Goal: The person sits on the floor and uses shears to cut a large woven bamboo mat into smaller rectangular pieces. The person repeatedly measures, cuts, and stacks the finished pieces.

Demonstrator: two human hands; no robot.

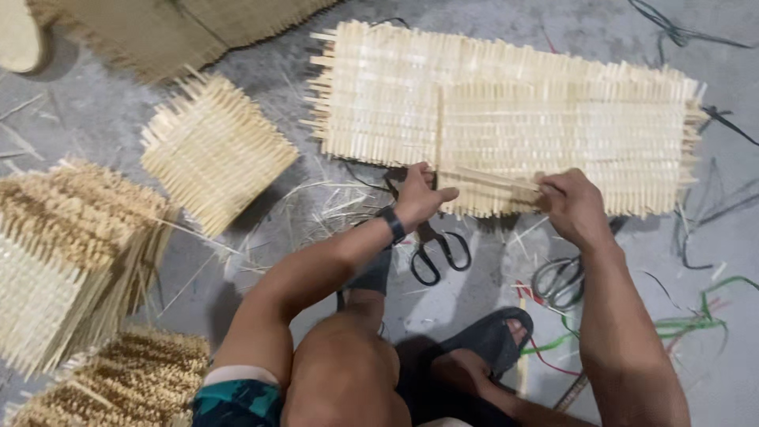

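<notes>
Between both hands, a thin bundle of bamboo strips point(490, 180) is being held level against the near edge of a long woven bamboo mat point(553, 119). The left hand point(419, 198) is closing its fingers point(443, 194) on the left end of the strips, thumb pointing toward the right; a dark band is sitting on that wrist. The right hand point(571, 207) is pinching the right end of the same strips, its fingers curling shut around them at the mat's fringe.

The mat is lying flat on the grey concrete floor point(711, 364), stretching well beyond both hands, with loose stick ends projecting along every edge. Just below the left hand, black-handled scissors point(439, 253) are lying on the floor, partly hidden by the hand. Beside the right forearm, a second pair of scissors with grey metal loops point(557, 281) is resting on the floor.

The person is squatting, one foot in a black sandal point(486, 336) planted near the grey scissors. Green and red plastic strands point(696, 323) are trailing across the floor at the right. A small square woven panel point(215, 150) is lying apart to the left of the mat, with loose fibres scattered between. Stacks of similar woven panels point(63, 253) are standing at the far left edge, and a darker woven sheet point(174, 28) is showing at the top.
</notes>
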